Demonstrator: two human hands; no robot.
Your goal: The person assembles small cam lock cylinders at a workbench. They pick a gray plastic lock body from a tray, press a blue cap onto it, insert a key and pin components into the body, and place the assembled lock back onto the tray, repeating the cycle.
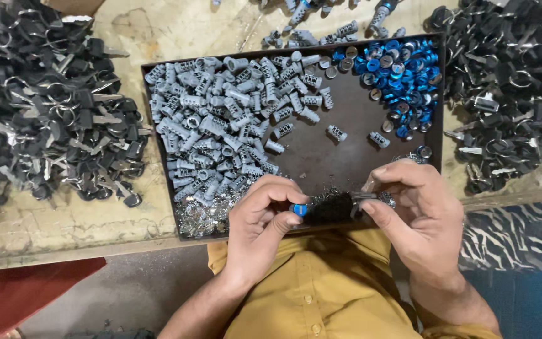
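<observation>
My left hand pinches a small lock cylinder with a blue cap at its fingertips. My right hand holds a black-headed key whose end meets that cylinder. Both hands hover over the near edge of a dark brown tray. In the tray lie a heap of grey lock cylinders, a cluster of blue caps at the far right, and small shiny metal bits at the near left.
Piles of black-headed keys on rings lie left of the tray and right of it on a worn pale table. More grey cylinders are scattered beyond the tray. A striped cloth is at the right.
</observation>
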